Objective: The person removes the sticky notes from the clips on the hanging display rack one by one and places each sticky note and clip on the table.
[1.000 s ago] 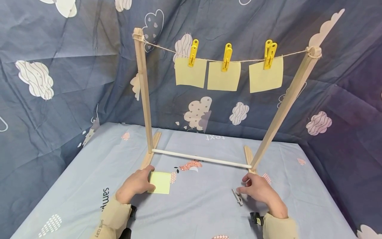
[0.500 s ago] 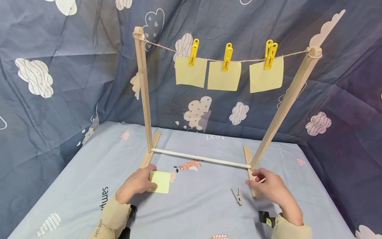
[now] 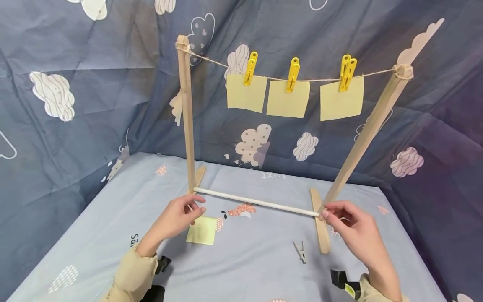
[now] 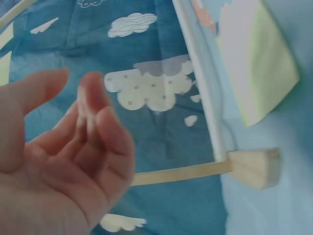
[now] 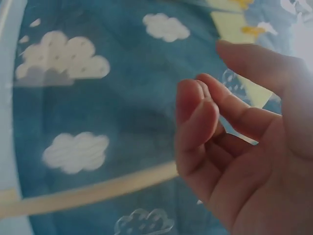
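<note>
My left hand [image 3: 180, 217] hovers just above a square yellow sticky note [image 3: 201, 233], fingers loosely bent and holding nothing. In the left wrist view the note [image 4: 271, 63] stands apart from the fingers. My right hand [image 3: 354, 228] is raised in front of the foot of the right wooden post [image 3: 362, 147], thumb and fingers loosely curved. Nothing shows between its fingers [image 5: 195, 115] in the right wrist view. A small metal clip [image 3: 300, 251] lies on the cloth, left of the right hand.
A twine line [image 3: 320, 80] runs between two wooden posts. Three yellow clothespins [image 3: 292, 75] hold three yellow paper squares [image 3: 288, 99] on it. A white rod [image 3: 256, 202] joins the posts low down; the right wooden foot [image 3: 322, 239] extends toward me.
My left hand has lifted off the sticky note, which stays in place. The right hand has moved up and right from beside the clip. The camera view has shifted slightly.
</note>
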A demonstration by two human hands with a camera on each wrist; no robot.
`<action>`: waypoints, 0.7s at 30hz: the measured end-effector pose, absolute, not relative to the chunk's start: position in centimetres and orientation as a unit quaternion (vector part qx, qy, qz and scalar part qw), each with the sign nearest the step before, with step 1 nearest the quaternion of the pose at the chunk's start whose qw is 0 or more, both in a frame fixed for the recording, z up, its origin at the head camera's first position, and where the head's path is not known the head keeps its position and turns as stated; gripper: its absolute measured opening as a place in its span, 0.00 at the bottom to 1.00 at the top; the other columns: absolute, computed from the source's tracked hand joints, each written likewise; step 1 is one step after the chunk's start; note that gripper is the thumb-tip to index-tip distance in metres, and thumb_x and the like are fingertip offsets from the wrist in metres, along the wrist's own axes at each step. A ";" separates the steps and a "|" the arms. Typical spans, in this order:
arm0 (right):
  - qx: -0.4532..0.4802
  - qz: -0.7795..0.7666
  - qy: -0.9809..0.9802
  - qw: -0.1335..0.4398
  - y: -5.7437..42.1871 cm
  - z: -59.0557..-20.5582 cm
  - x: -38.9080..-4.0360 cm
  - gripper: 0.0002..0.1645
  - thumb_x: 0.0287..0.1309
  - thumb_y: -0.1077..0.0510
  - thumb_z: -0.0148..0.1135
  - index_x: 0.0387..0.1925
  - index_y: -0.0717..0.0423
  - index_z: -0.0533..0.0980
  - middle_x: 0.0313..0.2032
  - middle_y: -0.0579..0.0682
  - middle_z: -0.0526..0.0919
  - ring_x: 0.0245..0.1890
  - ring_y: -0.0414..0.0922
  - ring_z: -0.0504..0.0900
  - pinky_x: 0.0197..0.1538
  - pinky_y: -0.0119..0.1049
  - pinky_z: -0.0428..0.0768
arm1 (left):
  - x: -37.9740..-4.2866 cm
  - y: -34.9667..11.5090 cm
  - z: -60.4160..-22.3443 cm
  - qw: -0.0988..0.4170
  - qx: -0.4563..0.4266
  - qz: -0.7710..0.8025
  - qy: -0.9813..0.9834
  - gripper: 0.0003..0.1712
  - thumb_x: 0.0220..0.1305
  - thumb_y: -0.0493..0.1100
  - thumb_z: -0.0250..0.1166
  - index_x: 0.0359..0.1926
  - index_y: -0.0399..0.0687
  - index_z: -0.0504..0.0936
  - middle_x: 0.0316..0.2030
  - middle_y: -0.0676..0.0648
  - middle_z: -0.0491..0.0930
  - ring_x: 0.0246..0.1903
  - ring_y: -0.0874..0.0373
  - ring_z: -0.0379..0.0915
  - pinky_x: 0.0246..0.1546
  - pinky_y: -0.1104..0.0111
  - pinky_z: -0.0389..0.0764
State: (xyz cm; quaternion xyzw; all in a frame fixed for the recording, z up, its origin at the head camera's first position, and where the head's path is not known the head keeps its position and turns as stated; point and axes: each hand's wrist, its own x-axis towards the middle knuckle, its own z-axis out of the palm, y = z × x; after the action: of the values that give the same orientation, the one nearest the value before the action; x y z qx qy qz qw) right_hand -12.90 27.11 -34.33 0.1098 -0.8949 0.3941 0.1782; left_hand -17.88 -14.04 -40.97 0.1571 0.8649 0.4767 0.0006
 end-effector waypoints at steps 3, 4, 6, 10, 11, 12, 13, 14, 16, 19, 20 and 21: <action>0.160 0.408 -0.873 0.213 26.2 -32.2 -13.0 0.09 0.59 0.67 0.63 0.42 0.58 0.79 0.28 0.40 0.81 0.25 0.34 0.79 0.27 0.25 0.75 | -18.1 -14.3 -39.1 -0.025 0.155 0.506 0.848 0.12 0.66 0.43 0.62 0.48 0.44 0.80 0.28 0.48 0.78 0.20 0.59 0.75 0.20 0.69 0.73; 0.180 0.411 -0.865 0.223 25.8 -31.3 -13.1 0.10 0.58 0.69 0.63 0.42 0.59 0.79 0.28 0.41 0.81 0.25 0.33 0.79 0.27 0.24 0.75 | -18.2 -14.3 -38.4 -0.028 0.153 0.528 0.835 0.12 0.66 0.42 0.62 0.48 0.43 0.80 0.29 0.48 0.78 0.21 0.59 0.75 0.22 0.69 0.75; 0.221 0.414 -0.848 0.244 24.9 -29.5 -13.3 0.12 0.56 0.72 0.62 0.42 0.60 0.79 0.28 0.42 0.81 0.26 0.33 0.79 0.28 0.23 0.75 | -18.4 -14.4 -36.9 -0.024 0.145 0.593 0.792 0.12 0.67 0.40 0.60 0.49 0.39 0.78 0.30 0.48 0.78 0.22 0.60 0.76 0.24 0.69 0.76; 0.282 0.410 -0.823 0.273 23.1 -25.4 -13.6 0.13 0.54 0.76 0.62 0.42 0.65 0.79 0.29 0.43 0.82 0.28 0.34 0.80 0.31 0.21 0.76 | -18.9 -14.1 -33.8 0.011 0.125 0.737 0.664 0.08 0.71 0.37 0.54 0.47 0.40 0.76 0.32 0.50 0.78 0.23 0.61 0.74 0.30 0.71 0.77; 0.291 0.407 -0.820 0.277 22.7 -24.3 -13.7 0.14 0.53 0.76 0.61 0.42 0.65 0.79 0.30 0.42 0.82 0.29 0.34 0.80 0.31 0.21 0.77 | -19.1 -13.9 -33.1 0.019 0.116 0.762 0.637 0.08 0.71 0.37 0.53 0.46 0.41 0.75 0.32 0.51 0.77 0.23 0.61 0.73 0.30 0.72 0.75; 0.299 0.407 -0.817 0.279 22.3 -23.2 -13.7 0.14 0.53 0.77 0.61 0.42 0.66 0.79 0.30 0.42 0.82 0.29 0.35 0.81 0.31 0.21 0.76 | -19.2 -13.8 -32.4 0.025 0.107 0.782 0.614 0.07 0.71 0.36 0.52 0.45 0.44 0.75 0.32 0.51 0.77 0.23 0.61 0.72 0.29 0.73 0.75; 0.308 0.412 -0.811 0.279 22.0 -22.1 -13.8 0.13 0.53 0.77 0.61 0.42 0.67 0.79 0.30 0.42 0.83 0.28 0.35 0.80 0.30 0.21 0.76 | -19.5 -13.6 -31.7 0.028 0.097 0.796 0.597 0.07 0.72 0.36 0.51 0.45 0.45 0.75 0.32 0.51 0.76 0.22 0.61 0.71 0.29 0.73 0.74; 0.310 0.411 -0.810 0.280 21.6 -21.1 -14.0 0.13 0.54 0.76 0.61 0.43 0.68 0.79 0.30 0.42 0.83 0.27 0.35 0.80 0.30 0.21 0.76 | -19.7 -13.5 -31.1 0.030 0.087 0.806 0.585 0.07 0.72 0.36 0.50 0.45 0.46 0.74 0.33 0.51 0.76 0.22 0.62 0.71 0.29 0.74 0.73; 0.305 0.412 -0.811 0.282 20.7 -19.1 -14.3 0.13 0.56 0.74 0.61 0.44 0.67 0.79 0.31 0.42 0.84 0.26 0.35 0.80 0.28 0.22 0.75 | -20.2 -13.1 -30.0 0.032 0.068 0.821 0.567 0.07 0.72 0.37 0.50 0.46 0.47 0.73 0.34 0.51 0.76 0.22 0.62 0.70 0.30 0.74 0.72; 0.289 0.419 -0.813 0.282 19.2 -17.1 -15.1 0.14 0.59 0.68 0.62 0.48 0.63 0.79 0.35 0.41 0.84 0.26 0.35 0.82 0.28 0.23 0.75 | -20.8 -12.7 -28.5 0.039 0.046 0.832 0.551 0.09 0.72 0.38 0.50 0.49 0.48 0.72 0.40 0.51 0.75 0.24 0.62 0.71 0.31 0.74 0.71; 0.281 0.419 -0.817 0.280 18.6 -16.6 -15.3 0.15 0.60 0.66 0.62 0.49 0.61 0.79 0.37 0.41 0.84 0.28 0.35 0.82 0.28 0.23 0.75 | -21.0 -12.6 -28.1 0.044 0.040 0.837 0.544 0.10 0.72 0.38 0.50 0.50 0.49 0.72 0.42 0.51 0.74 0.24 0.62 0.71 0.32 0.74 0.71; 0.278 0.426 -0.815 0.277 18.0 -16.2 -15.5 0.15 0.60 0.65 0.61 0.50 0.61 0.78 0.40 0.41 0.84 0.29 0.35 0.83 0.28 0.23 0.76 | -21.2 -12.4 -27.7 0.048 0.034 0.842 0.537 0.10 0.72 0.38 0.50 0.51 0.50 0.71 0.43 0.51 0.74 0.25 0.62 0.71 0.33 0.74 0.71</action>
State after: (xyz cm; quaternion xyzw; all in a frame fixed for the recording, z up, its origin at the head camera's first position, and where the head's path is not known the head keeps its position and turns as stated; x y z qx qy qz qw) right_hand -15.50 17.98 -16.19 0.2779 -0.8150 0.4262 0.2773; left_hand -21.23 -12.43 -27.69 0.0343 0.5368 0.8416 0.0479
